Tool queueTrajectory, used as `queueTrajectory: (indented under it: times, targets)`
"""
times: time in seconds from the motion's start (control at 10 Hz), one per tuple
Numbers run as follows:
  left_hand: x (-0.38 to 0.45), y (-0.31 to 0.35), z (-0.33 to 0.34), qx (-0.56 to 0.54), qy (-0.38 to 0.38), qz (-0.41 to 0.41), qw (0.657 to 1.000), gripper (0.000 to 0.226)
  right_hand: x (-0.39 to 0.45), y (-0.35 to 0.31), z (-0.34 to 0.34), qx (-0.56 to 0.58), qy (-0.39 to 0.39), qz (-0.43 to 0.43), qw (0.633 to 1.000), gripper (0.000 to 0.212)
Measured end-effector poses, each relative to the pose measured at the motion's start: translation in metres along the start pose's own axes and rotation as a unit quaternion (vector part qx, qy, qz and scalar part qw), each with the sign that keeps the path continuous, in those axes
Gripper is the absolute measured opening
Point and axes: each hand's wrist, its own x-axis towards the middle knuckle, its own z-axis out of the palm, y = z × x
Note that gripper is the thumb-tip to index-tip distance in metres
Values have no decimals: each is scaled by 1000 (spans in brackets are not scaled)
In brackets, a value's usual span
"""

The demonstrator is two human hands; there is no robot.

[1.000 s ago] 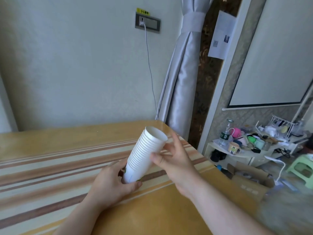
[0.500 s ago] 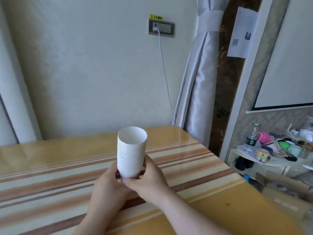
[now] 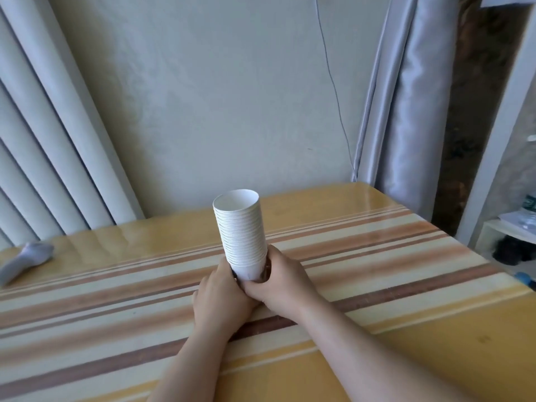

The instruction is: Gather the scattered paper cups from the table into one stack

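One tall stack of white paper cups [image 3: 242, 230] stands nearly upright, mouth up, over the middle of the striped table [image 3: 377, 256]. My left hand [image 3: 222, 297] wraps its base from the left. My right hand [image 3: 280, 281] wraps the same base from the right, fingers curled round the lowest cup. The bottom of the stack is hidden between my hands, so I cannot tell whether it touches the table. No loose cups are in view.
A grey blurred object [image 3: 27, 259] lies at the table's far left edge. Pale curtains hang behind the table on the left and a tied grey curtain [image 3: 406, 97] on the right. A low white shelf [image 3: 510, 239] stands past the table's right edge.
The stack has gone from tilted to the right to upright. My right hand has closed round its base beside the left. The view has swung left and down.
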Motion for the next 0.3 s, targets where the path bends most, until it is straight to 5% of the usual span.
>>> queueTrajectory:
  times: [0.2,0.3]
  targets:
    - [-13,9,-25,-18,-119,-44,992,101,-9,-10,-9,-26,-71,22,997,59]
    - [-48,8,-45,32,-164,-23,986,94,-39,-11,-19,-84,-87,38,992,69]
